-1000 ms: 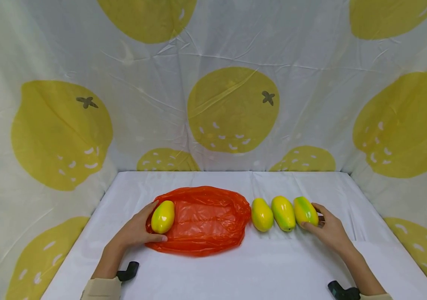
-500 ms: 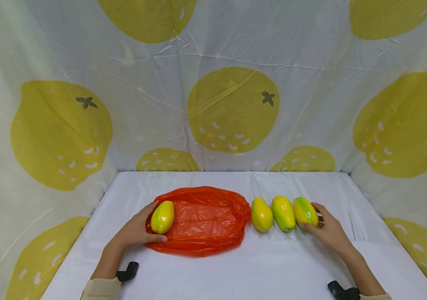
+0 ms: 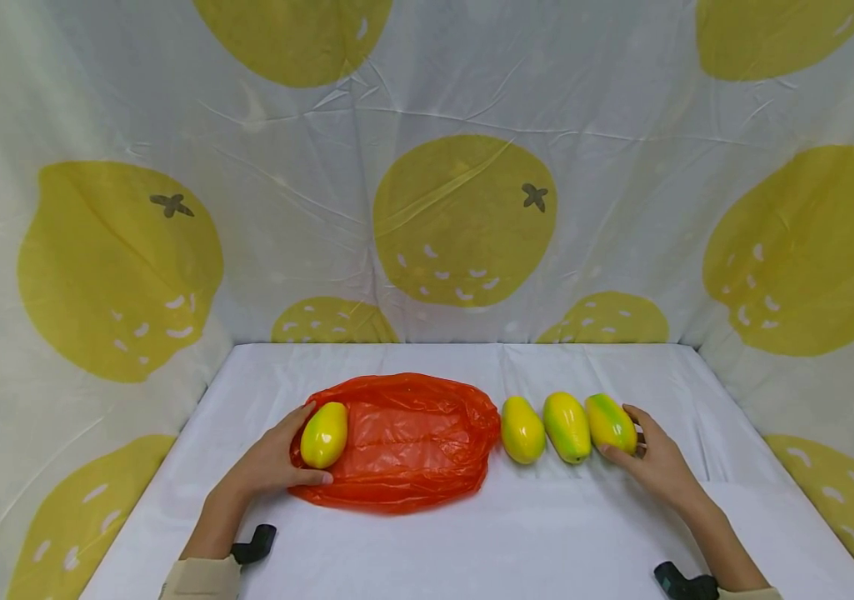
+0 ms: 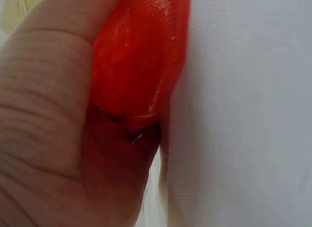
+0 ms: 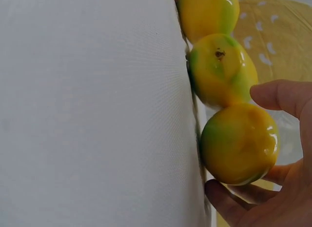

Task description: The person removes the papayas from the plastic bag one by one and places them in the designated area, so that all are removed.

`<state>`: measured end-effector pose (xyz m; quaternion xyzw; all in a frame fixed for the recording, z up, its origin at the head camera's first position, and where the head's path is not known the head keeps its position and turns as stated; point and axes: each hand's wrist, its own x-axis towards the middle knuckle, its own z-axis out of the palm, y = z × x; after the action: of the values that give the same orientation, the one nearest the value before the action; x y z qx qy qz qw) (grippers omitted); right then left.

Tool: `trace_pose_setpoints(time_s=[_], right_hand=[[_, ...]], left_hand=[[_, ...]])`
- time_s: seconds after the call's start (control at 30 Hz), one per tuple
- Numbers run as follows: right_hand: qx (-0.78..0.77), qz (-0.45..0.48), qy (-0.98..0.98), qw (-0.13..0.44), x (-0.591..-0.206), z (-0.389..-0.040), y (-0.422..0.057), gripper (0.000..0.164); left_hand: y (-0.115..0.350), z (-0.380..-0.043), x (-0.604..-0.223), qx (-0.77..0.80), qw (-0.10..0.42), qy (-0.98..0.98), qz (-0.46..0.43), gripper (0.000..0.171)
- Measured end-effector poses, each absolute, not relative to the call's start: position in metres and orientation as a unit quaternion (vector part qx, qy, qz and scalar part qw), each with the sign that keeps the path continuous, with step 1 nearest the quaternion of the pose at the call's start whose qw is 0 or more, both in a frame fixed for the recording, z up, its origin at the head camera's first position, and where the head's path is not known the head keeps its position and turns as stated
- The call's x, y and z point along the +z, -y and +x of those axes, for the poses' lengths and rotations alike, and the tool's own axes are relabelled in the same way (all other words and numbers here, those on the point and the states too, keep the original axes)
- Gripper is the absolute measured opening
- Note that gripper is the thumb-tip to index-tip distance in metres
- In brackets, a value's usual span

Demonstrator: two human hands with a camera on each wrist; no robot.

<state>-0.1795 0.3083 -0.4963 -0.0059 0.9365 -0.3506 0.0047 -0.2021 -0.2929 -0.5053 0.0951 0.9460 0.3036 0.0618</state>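
In the head view, a red plastic bag (image 3: 412,433) lies spread with its mouth up, and one glossy yellow papaya (image 3: 325,435) sits in its left end. My left hand (image 3: 280,454) curves round that end, thumb along the near rim and fingers at the far side. Red film fills the space between thumb and palm in the left wrist view. To the bag's right stands a row of yellow-green papayas: one beside the bag (image 3: 523,430), a middle one (image 3: 566,427) and an outer one (image 3: 611,423). My right hand (image 3: 651,454) cups the outer papaya between thumb and fingers.
White cloth covers the table (image 3: 471,550). Behind and at both sides rises a pale curtain (image 3: 307,225) printed with large yellow fruit. A black wrist mount (image 3: 254,544) sits by the left wrist, another wrist mount (image 3: 685,581) by the right.
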Motion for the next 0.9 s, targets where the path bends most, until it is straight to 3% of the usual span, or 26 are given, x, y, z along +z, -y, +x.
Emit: trace_pose_setpoints(time_s=[0.33,0.9], right_hand=[[-0.359,-0.012,-0.933,-0.005,-0.496,-0.180,-0.311,0.096],[-0.343,-0.027,-0.936,-0.075,-0.472,-0.184,-0.312,0.085]], left_hand=[[0.292,-0.201,-0.503,0.303,0.059,-0.946,0.102,0.129],[0.293,-0.204,-0.506,0.308,0.060,-0.944,0.101,0.128]])
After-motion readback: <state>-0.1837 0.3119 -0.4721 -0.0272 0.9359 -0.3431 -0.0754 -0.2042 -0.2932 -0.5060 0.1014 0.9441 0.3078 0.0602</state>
